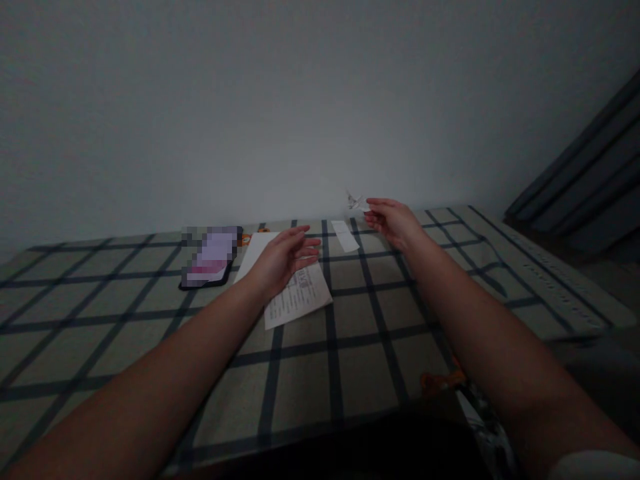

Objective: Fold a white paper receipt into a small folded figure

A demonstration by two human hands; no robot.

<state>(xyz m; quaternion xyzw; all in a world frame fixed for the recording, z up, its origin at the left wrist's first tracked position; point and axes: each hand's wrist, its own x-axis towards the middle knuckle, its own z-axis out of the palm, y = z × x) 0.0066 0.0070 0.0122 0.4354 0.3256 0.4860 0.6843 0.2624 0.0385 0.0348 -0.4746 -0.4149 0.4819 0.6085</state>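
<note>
My left hand (285, 257) hovers over a printed sheet of paper (300, 300) on the checked cloth, fingers stretched out and together, holding nothing. My right hand (395, 220) is raised farther back on the right, its fingertips pinching a small folded paper figure (356, 202). A small white paper strip (345, 235) lies on the cloth between the two hands.
A phone with a lit screen (213, 257) lies left of the sheet. The checked cloth (125, 313) covers the surface up to a plain wall. An orange object (443, 381) lies by my right forearm. Dark slats (590, 173) stand at the far right.
</note>
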